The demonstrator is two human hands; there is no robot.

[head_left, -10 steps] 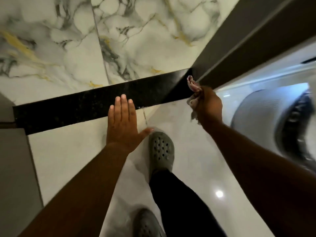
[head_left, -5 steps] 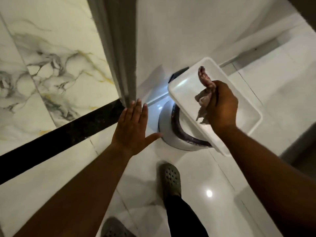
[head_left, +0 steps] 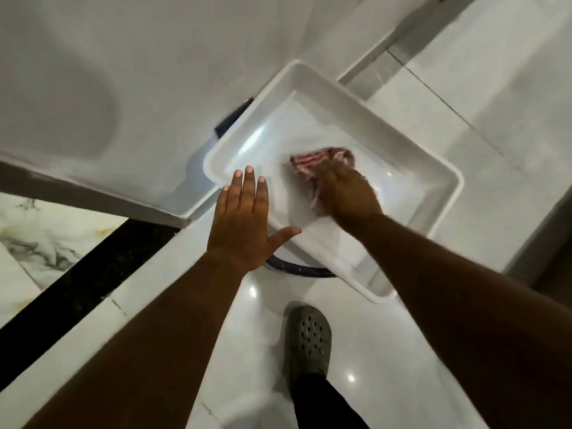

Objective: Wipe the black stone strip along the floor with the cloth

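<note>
The black stone strip [head_left: 83, 280] runs diagonally across the floor at the lower left, between veined marble and plain white tile. My right hand [head_left: 346, 193] presses a pink striped cloth [head_left: 318, 159] down inside a white rectangular tray [head_left: 445, 187]; whether the fingers grip the cloth I cannot tell, as the hand covers most of it. My left hand [head_left: 244, 224] hovers flat with fingers apart over the tray's near left rim, holding nothing. Both hands are to the right of the strip, away from it.
The tray rests on a round bucket with a dark rim [head_left: 303, 270]. A white wall or door panel [head_left: 123, 88] stands behind the strip's far end. My grey perforated clog [head_left: 309, 339] stands on glossy white tile below the tray.
The view has swung right from the strip to the tray. My right hand came down from mid-air with the cloth into the tray; my left hand followed to the tray's rim.
</note>
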